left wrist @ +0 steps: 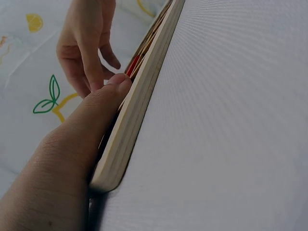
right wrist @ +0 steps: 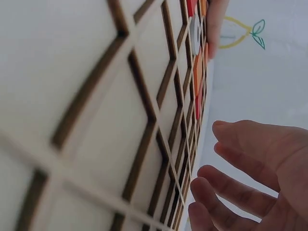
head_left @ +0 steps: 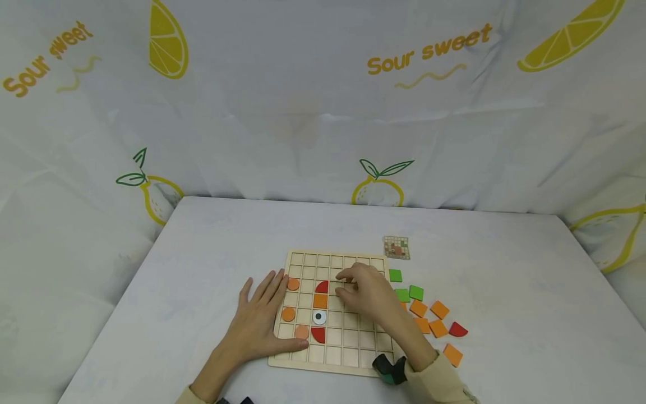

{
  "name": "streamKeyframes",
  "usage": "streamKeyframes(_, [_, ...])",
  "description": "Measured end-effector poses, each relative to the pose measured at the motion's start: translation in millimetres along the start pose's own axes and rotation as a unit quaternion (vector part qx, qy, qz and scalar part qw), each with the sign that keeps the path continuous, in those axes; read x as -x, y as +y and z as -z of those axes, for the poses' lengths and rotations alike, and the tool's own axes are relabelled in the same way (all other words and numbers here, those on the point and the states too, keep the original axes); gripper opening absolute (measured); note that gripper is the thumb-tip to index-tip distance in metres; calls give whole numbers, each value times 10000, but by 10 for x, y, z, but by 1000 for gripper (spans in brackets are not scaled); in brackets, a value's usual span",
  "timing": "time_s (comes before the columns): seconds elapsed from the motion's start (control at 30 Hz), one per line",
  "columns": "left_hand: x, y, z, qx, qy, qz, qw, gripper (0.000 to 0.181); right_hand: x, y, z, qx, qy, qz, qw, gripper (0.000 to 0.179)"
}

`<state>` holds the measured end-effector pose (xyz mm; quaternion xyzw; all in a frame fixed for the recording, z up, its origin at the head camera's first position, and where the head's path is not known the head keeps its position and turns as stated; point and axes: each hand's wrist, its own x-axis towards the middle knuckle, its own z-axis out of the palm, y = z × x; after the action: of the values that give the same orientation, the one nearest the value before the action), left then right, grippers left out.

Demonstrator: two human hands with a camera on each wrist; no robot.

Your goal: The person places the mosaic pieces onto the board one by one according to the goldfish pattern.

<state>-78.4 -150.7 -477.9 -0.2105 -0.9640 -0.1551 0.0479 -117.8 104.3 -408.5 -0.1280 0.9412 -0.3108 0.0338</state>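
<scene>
A wooden grid board (head_left: 348, 339) lies on the table. My left hand (head_left: 257, 322) rests along its left side, fingers spread, with the thumb over the lower-left squares; in the left wrist view the thumb touches the board's rim (left wrist: 126, 144). Above the middle squares hovers my right hand (head_left: 370, 292), thumb and fingers apart and nothing visible between them in the right wrist view. Left of it, one column holds a red quarter-circle (head_left: 322, 287), an orange square (head_left: 320, 301), a white eye disc (head_left: 319, 317) and another red quarter-circle (head_left: 318, 335). Orange discs (head_left: 288, 314) sit farther left.
Loose orange squares (head_left: 439, 310), green squares (head_left: 416, 292) and a red quarter-circle (head_left: 458, 329) lie right of the board. A small pattern card (head_left: 396, 247) is beyond its upper-right corner. A lemon-printed white cloth (head_left: 303, 140) hangs behind the table.
</scene>
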Motion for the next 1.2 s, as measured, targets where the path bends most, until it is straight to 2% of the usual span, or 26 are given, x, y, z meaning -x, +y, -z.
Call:
streamKeyframes(0.3, [2,6,12,-9,20,-26,10000,131,167,176,285,113,32,-71,9999,19])
streamKeyframes(0.47, [7,3,10,9,46,-30,10000,131,279,283,427,189,6,-73,9998,26])
streamKeyframes(0.63, [10,1,5,-9,32,-16,10000,131,386,393,528,299,-102,-280,9991,26])
streamKeyframes(0.93, [6,3,-1,-22,28,17,10000,130,538,577,603,398,-283,-446,9978,24])
streamKeyframes(1.2, [4,4,-1,-4,15,41,10000,131,594,659,606,425,-432,-285,9978,22])
